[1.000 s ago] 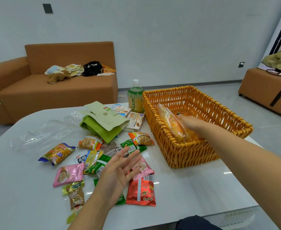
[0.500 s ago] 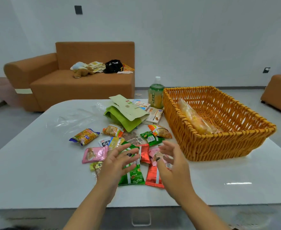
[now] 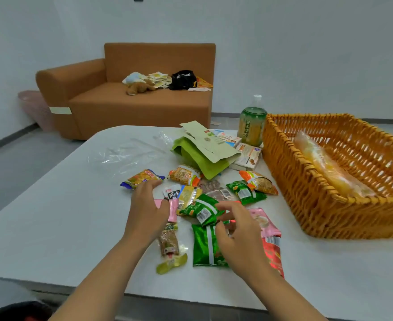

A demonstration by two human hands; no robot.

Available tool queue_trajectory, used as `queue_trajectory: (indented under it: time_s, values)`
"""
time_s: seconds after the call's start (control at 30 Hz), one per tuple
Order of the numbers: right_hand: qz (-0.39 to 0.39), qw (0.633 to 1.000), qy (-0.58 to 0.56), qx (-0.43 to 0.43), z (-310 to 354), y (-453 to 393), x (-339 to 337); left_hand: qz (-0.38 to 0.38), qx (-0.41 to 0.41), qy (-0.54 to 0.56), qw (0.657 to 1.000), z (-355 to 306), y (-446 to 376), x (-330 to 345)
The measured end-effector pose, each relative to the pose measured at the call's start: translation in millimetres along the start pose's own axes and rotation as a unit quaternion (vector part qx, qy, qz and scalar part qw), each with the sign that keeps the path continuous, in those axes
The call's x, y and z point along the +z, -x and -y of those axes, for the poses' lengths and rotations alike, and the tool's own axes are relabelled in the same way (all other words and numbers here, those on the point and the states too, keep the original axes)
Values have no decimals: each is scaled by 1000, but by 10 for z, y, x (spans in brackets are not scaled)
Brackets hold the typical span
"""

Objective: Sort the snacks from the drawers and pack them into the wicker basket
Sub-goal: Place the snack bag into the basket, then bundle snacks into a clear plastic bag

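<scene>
Several snack packets lie in a loose pile on the white table [image 3: 52, 228]. My left hand [image 3: 148, 209] hovers with relaxed fingers over a pink packet [image 3: 173, 210], its fingertips near an orange and blue packet [image 3: 142, 178]. My right hand [image 3: 236, 235] curls its forefinger and thumb round the end of a small green packet [image 3: 201, 210], above a larger green packet [image 3: 204, 247]; a red packet [image 3: 273, 253] is partly hidden under that hand. At the right stands the wicker basket [image 3: 318, 205], holding one long yellow wrapped snack [image 3: 330, 174].
A green drink bottle [image 3: 252, 126] stands beside the basket's far left corner, with small boxes [image 3: 247, 156] and a green paper bag [image 3: 204, 156] next to it. A clear plastic bag [image 3: 126, 154] lies at the far left. An orange sofa [image 3: 144, 100] stands behind the table.
My right hand left the basket, where the long yellow snack stays, and came back over the pile. Both hands then reached forward; the right one closed on the small green packet.
</scene>
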State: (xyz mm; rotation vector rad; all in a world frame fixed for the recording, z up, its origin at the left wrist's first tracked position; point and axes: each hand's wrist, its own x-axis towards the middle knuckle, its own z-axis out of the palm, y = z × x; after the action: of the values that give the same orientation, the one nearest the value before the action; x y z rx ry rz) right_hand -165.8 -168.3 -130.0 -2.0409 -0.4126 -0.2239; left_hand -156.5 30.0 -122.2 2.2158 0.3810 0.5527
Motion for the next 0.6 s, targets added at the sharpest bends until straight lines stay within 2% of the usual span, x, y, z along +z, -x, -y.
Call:
queue_trajectory:
  time_s: [0.17, 0.3, 0.4, 0.47, 0.53, 0.6]
  values:
    - [-4, 1000, 4, 15, -59, -168, 140, -68, 30, -141, 987, 427, -513, 93]
    - [-1, 1000, -9, 21, -105, -261, 174, -45, 41, -173, 983, 537, -868, 167]
    - [-1, 999, -25, 47, -142, -351, 185, -31, 104, -177, 978, 363, -1095, 268]
    - [-6, 997, -45, 65, -154, -433, 157, -21, 107, -168, 980, 170, -1283, 319]
    - [-10, 995, -65, 80, -165, -483, 115, -23, 110, -227, 967, 40, -1536, 364]
    - [-7, 992, -77, 96, -165, -488, 81, 3, 115, -331, 936, -16, -1783, 379]
